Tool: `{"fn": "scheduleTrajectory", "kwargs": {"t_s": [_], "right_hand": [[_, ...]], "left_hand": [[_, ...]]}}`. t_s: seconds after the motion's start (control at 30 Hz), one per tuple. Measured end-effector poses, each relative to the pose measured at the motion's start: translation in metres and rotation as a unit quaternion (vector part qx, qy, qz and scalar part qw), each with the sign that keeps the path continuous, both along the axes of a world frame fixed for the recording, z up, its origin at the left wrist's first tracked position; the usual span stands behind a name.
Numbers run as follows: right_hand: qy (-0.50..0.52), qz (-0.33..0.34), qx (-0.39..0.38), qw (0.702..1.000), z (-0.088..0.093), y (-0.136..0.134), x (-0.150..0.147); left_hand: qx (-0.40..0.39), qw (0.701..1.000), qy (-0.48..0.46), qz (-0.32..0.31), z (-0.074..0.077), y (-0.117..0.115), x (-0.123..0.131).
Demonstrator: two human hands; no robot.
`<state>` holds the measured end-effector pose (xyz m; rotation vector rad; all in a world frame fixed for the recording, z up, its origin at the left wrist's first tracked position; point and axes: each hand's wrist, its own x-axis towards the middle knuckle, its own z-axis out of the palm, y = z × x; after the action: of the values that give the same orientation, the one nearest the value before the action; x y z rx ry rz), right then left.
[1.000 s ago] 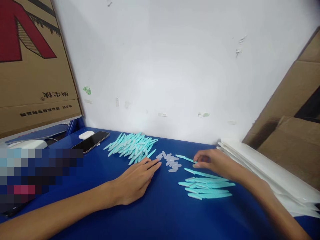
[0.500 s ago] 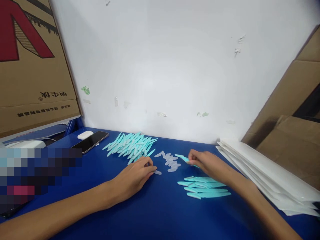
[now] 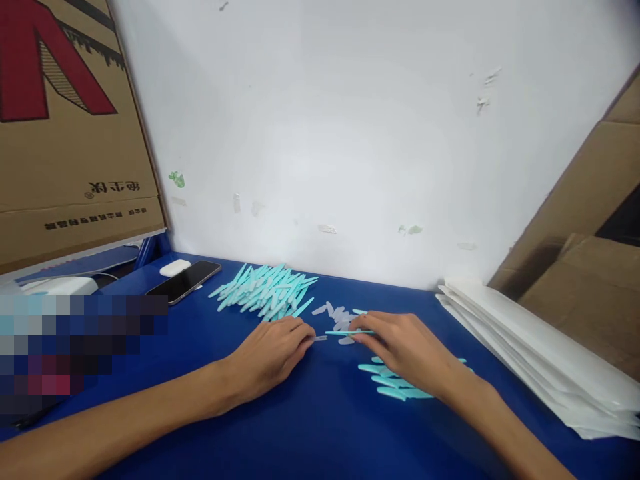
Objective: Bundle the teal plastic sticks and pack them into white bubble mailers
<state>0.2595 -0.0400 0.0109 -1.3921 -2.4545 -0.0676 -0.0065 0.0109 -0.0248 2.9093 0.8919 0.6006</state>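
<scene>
My left hand [image 3: 273,350] is closed in a pinch on a small translucent blade cap [image 3: 321,338], whose end points right. Facing it, my right hand [image 3: 400,340] pinches a thin turquoise eyebrow razor [image 3: 340,332]. The razor's tip is a short gap from the cap. Another turquoise razor tip [image 3: 359,311] shows just behind my right hand; whether it is held or lying there I cannot tell. Loose translucent caps [image 3: 340,313] lie between and beyond my hands. Under my right wrist is a row of turquoise razors [image 3: 390,381], partly hidden.
A heap of turquoise razors [image 3: 267,290] lies beyond my left hand. Farther left are a phone [image 3: 185,281] and a white case [image 3: 175,268]. White envelopes [image 3: 530,353] are stacked at the right. Cardboard boxes [image 3: 75,153] and a white wall [image 3: 325,133] bound the blue table [image 3: 300,433].
My right hand has moved left, bringing its razor level and near the cap. My left hand has shifted slightly up, the cap still in its fingers.
</scene>
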Motion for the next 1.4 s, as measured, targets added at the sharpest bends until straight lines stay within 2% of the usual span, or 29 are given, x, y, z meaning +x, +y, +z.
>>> {"fn": "scheduleTrajectory", "kwargs": {"t_s": [0.33,0.63,0.87,1.0,1.27,1.4], "right_hand": [[0.009,0.024,0.0,1.0,0.002,-0.002,-0.006],[0.008,0.024,0.021,0.999,0.003,-0.001,-0.004],[0.033,0.08,0.037,0.996,-0.004,-0.005,-0.021],[0.061,0.098,0.041,0.992,-0.01,-0.007,-0.028],[0.05,0.085,0.042,0.994,-0.007,-0.003,-0.019],[0.049,0.02,0.041,0.998,-0.002,0.004,-0.007]], "left_hand": [[-0.046,0.995,-0.087,-0.011,0.0,-0.006,0.001],[-0.102,0.984,-0.143,0.018,0.005,-0.005,0.001],[-0.057,0.978,-0.189,-0.067,0.0,-0.011,0.001],[-0.029,0.974,-0.208,-0.082,-0.003,-0.01,-0.001],[-0.054,0.982,-0.176,-0.047,0.002,-0.01,0.002],[-0.089,0.982,-0.163,-0.033,0.008,-0.015,0.002]]}}
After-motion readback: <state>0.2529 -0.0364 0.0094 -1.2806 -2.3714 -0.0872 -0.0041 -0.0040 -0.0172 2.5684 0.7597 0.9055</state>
